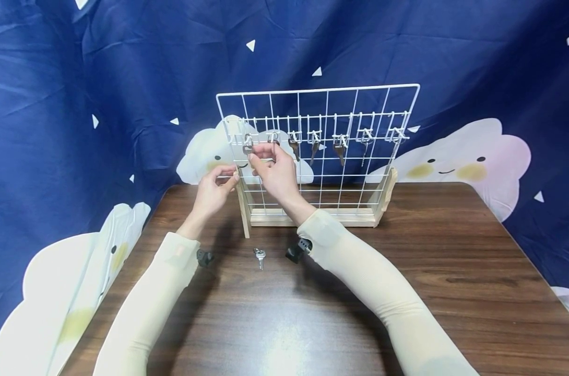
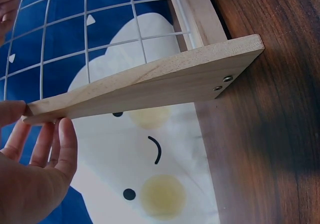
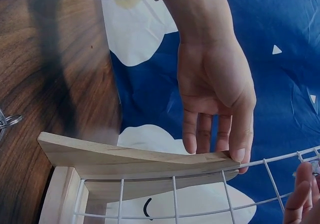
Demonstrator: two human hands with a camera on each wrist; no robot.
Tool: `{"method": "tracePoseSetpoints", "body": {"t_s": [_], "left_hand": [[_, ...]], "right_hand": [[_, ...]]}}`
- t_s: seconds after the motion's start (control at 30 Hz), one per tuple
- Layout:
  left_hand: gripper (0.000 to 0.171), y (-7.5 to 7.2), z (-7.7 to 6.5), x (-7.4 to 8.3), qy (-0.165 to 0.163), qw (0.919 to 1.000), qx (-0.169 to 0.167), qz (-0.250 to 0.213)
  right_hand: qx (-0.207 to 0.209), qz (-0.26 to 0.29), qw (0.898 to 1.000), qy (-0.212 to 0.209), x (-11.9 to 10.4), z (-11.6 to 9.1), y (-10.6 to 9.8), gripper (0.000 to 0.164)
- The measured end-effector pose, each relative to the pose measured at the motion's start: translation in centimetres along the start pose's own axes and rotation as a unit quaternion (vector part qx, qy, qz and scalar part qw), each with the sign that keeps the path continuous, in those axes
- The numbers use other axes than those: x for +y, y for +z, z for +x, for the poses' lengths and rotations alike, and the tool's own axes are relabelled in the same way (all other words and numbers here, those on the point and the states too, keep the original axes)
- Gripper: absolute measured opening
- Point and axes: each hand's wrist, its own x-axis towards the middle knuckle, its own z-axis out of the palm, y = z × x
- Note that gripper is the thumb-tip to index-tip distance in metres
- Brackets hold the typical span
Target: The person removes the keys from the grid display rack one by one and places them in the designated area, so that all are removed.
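My left hand [image 1: 212, 190] pinches the upper tip of the left wooden side support [image 2: 150, 84] of a white wire grid rack [image 1: 327, 90]. In the right wrist view, the left thumb lies on one face of that support. My right hand [image 1: 279, 175] is raised at the leftmost hook, its thumb and index finger pinching a key [image 1: 248, 149] by its lower part. The key's head is up against the hook; whether its ring is on the hook I cannot tell. Only the right hand's fingertips [image 3: 299, 194] show in the right wrist view.
Several keys, such as a dark key [image 1: 340, 150], hang from hooks along the rack to the right. A silver key with a ring [image 1: 260, 255] lies on the brown wooden table [image 1: 453, 250] before the rack. Behind hangs a blue cloth [image 1: 172, 68] with clouds.
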Motion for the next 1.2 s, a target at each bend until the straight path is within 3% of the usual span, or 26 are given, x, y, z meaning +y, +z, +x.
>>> {"method": "tracePoseSetpoints", "body": {"t_s": [0.5,1.2], "left_hand": [[0.034,0.0,0.0,0.0,0.005,0.9999,0.003,0.008],[0.034,0.0,-0.2,0.5,0.004,1.0000,0.001,0.003]], "right_hand": [[0.012,-0.029,0.999,-0.025,-0.3,0.2,0.1,0.018],[-0.018,-0.031,0.999,-0.041,-1.6,-0.2,-0.4,0.020]]}}
